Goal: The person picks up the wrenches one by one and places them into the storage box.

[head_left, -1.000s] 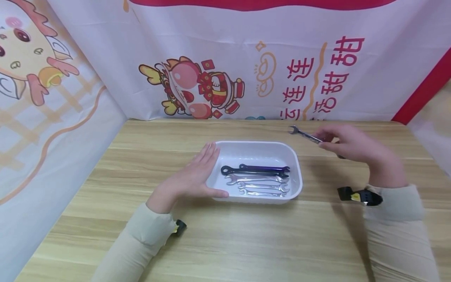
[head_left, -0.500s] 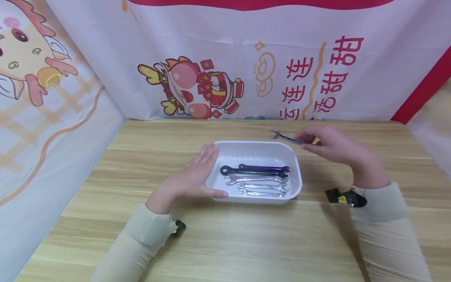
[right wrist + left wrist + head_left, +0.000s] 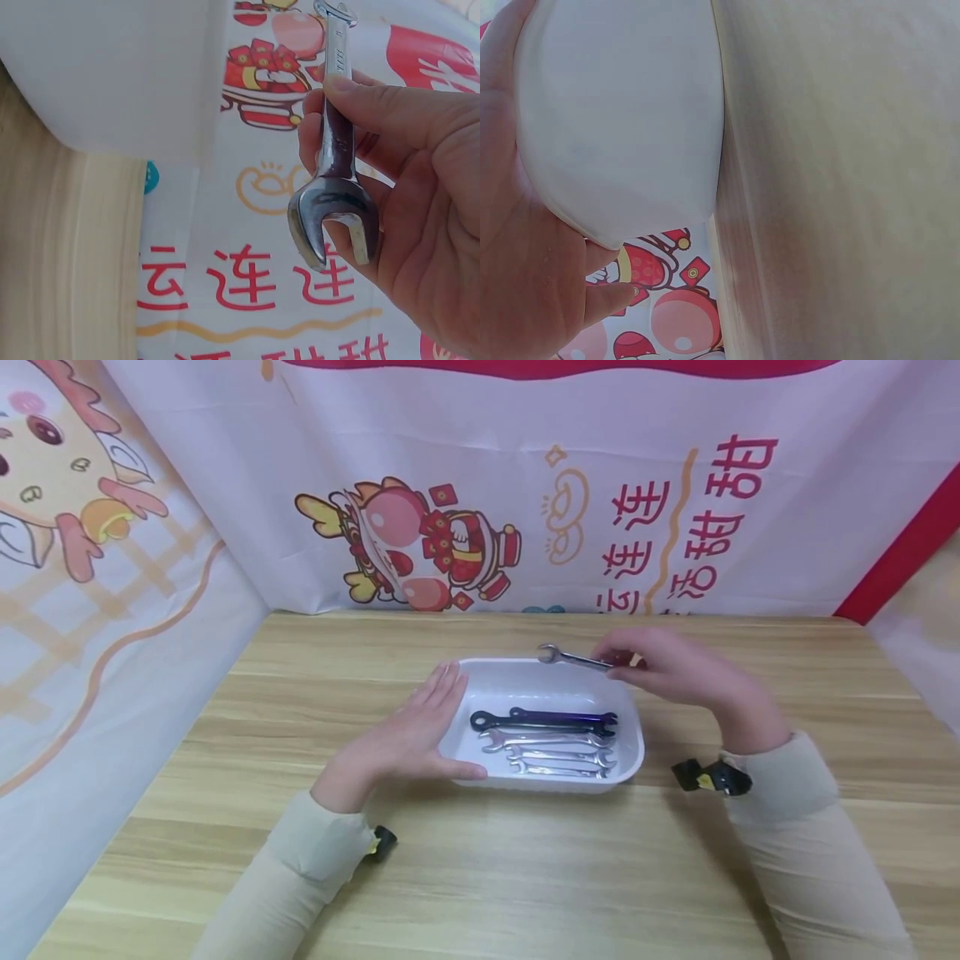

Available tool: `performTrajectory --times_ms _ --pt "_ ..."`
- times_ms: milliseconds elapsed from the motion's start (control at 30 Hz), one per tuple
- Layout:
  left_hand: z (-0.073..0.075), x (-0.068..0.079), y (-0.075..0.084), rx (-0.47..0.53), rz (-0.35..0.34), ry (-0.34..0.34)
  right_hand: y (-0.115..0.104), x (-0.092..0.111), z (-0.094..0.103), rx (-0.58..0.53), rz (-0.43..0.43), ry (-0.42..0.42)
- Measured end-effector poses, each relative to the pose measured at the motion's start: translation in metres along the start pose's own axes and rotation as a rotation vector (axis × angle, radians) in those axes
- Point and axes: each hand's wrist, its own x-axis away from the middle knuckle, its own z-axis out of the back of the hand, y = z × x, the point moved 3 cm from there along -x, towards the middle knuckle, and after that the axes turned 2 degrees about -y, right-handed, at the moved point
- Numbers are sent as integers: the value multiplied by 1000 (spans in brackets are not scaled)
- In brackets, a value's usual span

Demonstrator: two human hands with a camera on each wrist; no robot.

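Observation:
A white plastic tub [image 3: 555,783] sits mid-table with several wrenches inside. At the back lie a black wrench [image 3: 540,723] and a dark purplish one [image 3: 562,717]; silver open-end wrenches [image 3: 558,756] lie nearer the front. Along the tub's left end my left hand [image 3: 408,735] rests with straight fingers on the rim, its thumb at the near edge. My right hand [image 3: 667,668] pinches a silver double open-end wrench [image 3: 577,660] between thumb and fingers, above the tub's back right corner. In the right wrist view, both ends of that wrench [image 3: 334,150] show.
A wood-grain table [image 3: 525,868] carries the tub. Behind it hangs a printed white cloth [image 3: 480,435], and another cloth [image 3: 150,693] closes off the left side. Black wrist devices [image 3: 712,777] are strapped at both cuffs.
My right hand has moved left with the silver wrench, from beyond the tub's right side to over its back rim. My left hand and the tub have stayed put.

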Motion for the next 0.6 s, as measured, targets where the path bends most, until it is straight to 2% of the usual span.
performTrajectory --times_ms 467,600 --pt "2 1 3 3 8 -3 -8 -22 -16 -8 83 -76" --pt "1 1 2 1 5 -6 -7 -28 -21 -27 80 -105"
